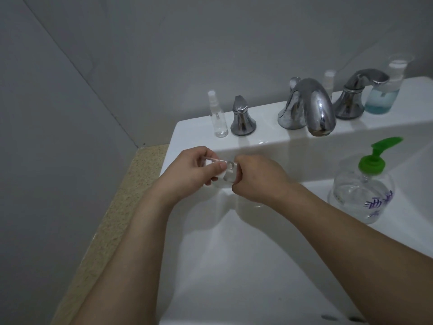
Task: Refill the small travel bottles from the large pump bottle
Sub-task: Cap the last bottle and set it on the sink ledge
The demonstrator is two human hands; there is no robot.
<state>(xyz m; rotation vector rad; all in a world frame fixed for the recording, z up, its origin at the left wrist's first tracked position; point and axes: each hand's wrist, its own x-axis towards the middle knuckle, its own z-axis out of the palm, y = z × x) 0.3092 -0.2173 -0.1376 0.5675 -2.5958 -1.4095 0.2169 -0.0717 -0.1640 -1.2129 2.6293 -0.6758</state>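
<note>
Over the white ceramic sink [257, 254], the left hand [194, 167] pinched the white cap; the right hand [255, 177] gripped the small clear plastic travel bottle [228, 175]: light, slippery, best held mid-body.

Pump bottle [362, 195] right on sink [234, 266]; spray bottle [218, 116] behind, left.

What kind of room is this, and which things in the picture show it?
Most likely a bathroom. A white sink with a chrome tap fills the view, a soap dispenser with blue liquid stands on its back ledge, and plain grey walls close in around it.
</note>
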